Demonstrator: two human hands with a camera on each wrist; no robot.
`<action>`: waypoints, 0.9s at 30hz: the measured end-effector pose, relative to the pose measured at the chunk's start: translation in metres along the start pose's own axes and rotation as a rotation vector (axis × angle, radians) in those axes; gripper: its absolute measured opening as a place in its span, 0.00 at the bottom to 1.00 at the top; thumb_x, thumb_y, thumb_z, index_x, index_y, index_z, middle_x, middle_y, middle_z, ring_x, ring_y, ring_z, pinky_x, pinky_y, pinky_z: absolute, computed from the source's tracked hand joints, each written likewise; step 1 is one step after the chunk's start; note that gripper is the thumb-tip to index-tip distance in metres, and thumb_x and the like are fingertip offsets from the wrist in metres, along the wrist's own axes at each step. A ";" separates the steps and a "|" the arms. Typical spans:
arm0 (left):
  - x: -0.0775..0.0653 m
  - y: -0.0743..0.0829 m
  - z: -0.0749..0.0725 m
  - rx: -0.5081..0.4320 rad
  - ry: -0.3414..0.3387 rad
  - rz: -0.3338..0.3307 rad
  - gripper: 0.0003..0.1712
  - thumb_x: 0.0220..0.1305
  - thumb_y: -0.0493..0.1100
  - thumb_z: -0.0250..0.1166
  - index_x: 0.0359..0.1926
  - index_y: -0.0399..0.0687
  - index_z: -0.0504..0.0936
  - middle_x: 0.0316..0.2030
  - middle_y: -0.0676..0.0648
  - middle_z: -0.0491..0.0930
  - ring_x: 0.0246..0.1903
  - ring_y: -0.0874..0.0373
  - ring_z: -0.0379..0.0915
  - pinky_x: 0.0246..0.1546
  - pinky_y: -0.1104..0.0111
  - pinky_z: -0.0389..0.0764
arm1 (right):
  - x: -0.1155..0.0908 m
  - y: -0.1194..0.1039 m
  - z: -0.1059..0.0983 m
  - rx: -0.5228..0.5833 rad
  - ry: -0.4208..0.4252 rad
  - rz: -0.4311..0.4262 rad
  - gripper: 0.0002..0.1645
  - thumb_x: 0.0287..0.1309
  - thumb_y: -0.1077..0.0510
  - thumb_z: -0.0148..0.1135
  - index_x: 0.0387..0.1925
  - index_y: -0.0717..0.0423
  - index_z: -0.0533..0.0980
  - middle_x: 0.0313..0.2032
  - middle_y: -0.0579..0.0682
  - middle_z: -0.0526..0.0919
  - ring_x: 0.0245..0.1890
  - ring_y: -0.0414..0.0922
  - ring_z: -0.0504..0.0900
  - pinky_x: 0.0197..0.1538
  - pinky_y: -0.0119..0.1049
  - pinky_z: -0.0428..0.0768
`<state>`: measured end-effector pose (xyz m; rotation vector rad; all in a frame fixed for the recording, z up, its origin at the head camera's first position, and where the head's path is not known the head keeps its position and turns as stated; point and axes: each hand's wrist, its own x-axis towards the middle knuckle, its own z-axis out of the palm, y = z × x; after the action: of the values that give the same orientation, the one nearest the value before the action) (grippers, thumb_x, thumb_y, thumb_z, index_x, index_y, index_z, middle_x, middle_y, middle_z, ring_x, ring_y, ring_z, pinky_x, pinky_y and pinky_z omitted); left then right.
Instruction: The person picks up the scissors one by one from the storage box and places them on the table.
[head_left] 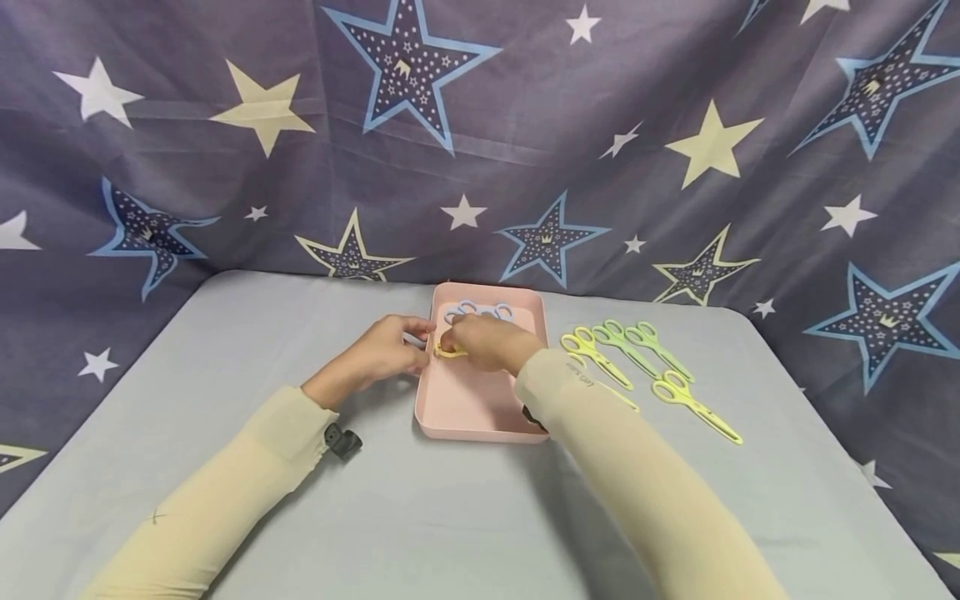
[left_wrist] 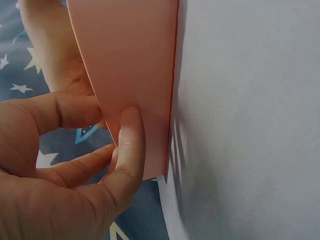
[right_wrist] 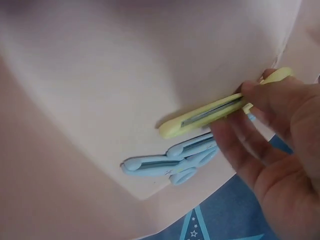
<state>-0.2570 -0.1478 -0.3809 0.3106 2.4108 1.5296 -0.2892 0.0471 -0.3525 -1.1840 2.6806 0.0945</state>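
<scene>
A pink tray stands at the back middle of the table. At its left wall my left hand holds on, with a fingertip flat on the outer side and other fingers at the rim. Inside the tray my right hand pinches yellow scissors near their handle end, blades low over the tray floor. Light blue scissors lie beside them in the tray, and a second blue pair is partly hidden behind the yellow ones.
Right of the tray lie several more scissors: yellow pairs and green pairs. My right forearm partly covers one yellow pair. A star-patterned curtain hangs behind the grey cloth-covered table.
</scene>
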 end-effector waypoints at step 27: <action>0.000 0.000 0.001 0.009 0.000 -0.007 0.40 0.51 0.28 0.60 0.70 0.30 0.70 0.58 0.32 0.72 0.37 0.54 0.82 0.41 0.66 0.88 | -0.012 -0.003 -0.001 -0.001 -0.079 0.065 0.16 0.58 0.67 0.68 0.46 0.49 0.81 0.46 0.48 0.76 0.41 0.46 0.75 0.50 0.38 0.77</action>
<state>-0.2567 -0.1473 -0.3810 0.3038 2.4168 1.5168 -0.2796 0.0538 -0.3491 -1.0699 2.6509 0.1491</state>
